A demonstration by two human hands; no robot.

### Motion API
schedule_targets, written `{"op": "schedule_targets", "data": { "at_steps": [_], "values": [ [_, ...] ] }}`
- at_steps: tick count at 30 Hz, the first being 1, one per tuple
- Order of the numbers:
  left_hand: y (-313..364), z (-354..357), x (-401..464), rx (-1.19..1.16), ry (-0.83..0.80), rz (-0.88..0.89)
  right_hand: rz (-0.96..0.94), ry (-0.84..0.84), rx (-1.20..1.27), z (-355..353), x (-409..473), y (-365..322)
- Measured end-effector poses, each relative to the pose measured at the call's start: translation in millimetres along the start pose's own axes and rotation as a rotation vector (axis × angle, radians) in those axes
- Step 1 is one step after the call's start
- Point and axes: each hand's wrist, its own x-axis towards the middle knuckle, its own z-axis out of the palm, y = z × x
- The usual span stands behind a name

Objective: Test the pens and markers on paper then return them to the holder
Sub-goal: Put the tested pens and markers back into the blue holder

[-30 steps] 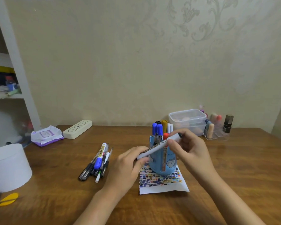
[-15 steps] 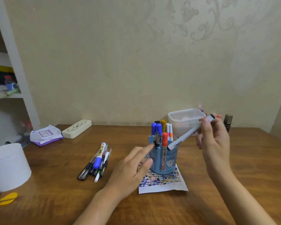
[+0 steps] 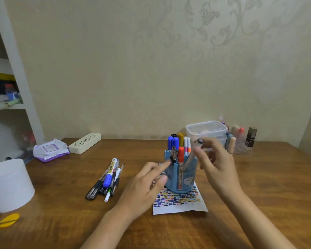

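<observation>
My right hand pinches a grey marker, tip inside the blue holder. Left hand relaxed, forefinger touching holder's left edge. Holder stands on swatched paper. Loose pens left; bare table right.

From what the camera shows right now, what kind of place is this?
Probably a home desk or study corner: a wooden table against a patterned wall, a pen holder on test paper, and a cluttered shelf beside it.
</observation>
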Motion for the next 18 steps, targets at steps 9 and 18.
{"op": "schedule_targets", "data": {
  "at_steps": [9, 18],
  "values": [
    [-3.3, -5.4, 1.4, 0.002, 0.027, -0.005, 0.038, -0.146, -0.158, 9.3, -7.1, 9.3],
    [-51.6, -23.3, -3.4, 0.609, 0.229, -0.359, 0.023, -0.089, -0.174, 8.6, -8.0, 5.2]
  ]
}}
